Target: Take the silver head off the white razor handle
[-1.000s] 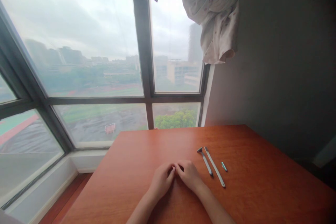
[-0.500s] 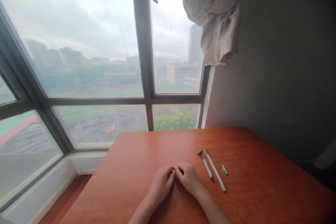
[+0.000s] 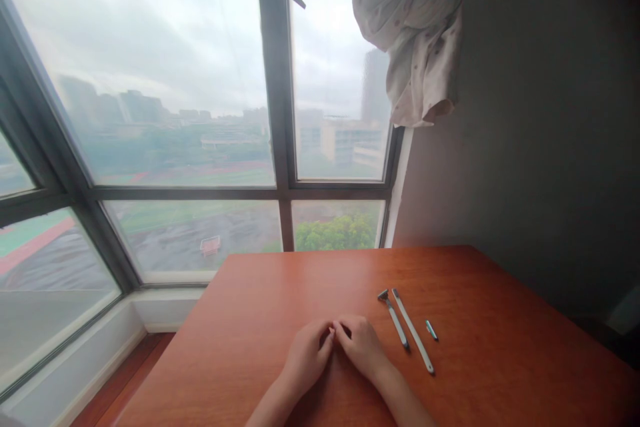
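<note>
My left hand [image 3: 309,348] and my right hand [image 3: 361,341] rest on the wooden table [image 3: 280,293], their fingertips meeting in the middle. Both have curled fingers, with thumb and forefinger pressed together, and nothing shows in either one. To the right of my right hand lies a razor [image 3: 398,325] with a pale handle, its head pointing to the far side. Beside it is a toothbrush [image 3: 414,333], long and light grey, set at a slant. Further right is a small shiny green-and-silver piece [image 3: 431,330], too small to name. None of these touches my hands.
Beyond the table's far edge stand large windows with grey frames [image 3: 283,147]. A knotted pale curtain [image 3: 415,33] hangs above the right back corner, against a dark wall [image 3: 525,147]. A white ledge [image 3: 165,307] runs low at the left.
The view has shifted slightly, so the table and the things on it appear a little lower and further right. My hands keep the same pose, and nothing was picked up.
</note>
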Motion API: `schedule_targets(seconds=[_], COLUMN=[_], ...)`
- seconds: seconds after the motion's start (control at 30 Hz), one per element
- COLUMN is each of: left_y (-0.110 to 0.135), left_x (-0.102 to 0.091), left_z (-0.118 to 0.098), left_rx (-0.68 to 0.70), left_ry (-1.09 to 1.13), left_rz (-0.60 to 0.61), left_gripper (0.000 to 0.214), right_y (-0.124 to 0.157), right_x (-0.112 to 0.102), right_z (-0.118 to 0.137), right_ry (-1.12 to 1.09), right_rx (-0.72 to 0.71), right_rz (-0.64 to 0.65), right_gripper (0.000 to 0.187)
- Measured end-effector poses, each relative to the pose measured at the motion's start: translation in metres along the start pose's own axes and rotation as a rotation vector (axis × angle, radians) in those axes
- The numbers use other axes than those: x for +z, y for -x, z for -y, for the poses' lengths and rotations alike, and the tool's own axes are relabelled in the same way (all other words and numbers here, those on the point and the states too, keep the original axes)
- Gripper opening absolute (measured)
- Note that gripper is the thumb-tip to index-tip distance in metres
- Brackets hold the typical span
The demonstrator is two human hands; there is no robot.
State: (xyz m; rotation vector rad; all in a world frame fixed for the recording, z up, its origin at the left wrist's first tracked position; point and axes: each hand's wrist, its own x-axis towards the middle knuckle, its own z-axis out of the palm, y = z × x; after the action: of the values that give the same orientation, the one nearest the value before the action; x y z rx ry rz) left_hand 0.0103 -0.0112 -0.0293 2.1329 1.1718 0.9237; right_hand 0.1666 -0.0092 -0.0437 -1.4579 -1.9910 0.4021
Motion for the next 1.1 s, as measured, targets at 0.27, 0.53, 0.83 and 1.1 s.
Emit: schedule_targets(seconds=[0.27,0.53,0.83,1.1], left_y=[0.0001,0.0001,-0.0009,-0.0001], left_x=[0.0017,-0.0004,-0.0015,-0.0012], left_z=[0.0027,0.0001,-0.0028,-0.0016], left_rx=[0.007,-0.004,-0.003,-0.003], left_ry=[0.003,-0.015,-0.016,-0.052], left_rz=[-0.005,0.009,0.013,0.014], left_gripper=[0.021,0.021,0.020,0.020], right_y=[-0.0009,-0.0007,0.0000,0.0012], right_x=[-0.0007,-0.0014,0.0000,-0.0015], right_z=[0.0014,0.0018,0.0009,0.0024], right_ry=[0.004,0.019,0.045,0.046], right_rx=[0.013,0.016,0.018,0.006], right_rz=[0.006,0.000,0.018,0.015], right_gripper=[0.035,0.034,0.033,0.031])
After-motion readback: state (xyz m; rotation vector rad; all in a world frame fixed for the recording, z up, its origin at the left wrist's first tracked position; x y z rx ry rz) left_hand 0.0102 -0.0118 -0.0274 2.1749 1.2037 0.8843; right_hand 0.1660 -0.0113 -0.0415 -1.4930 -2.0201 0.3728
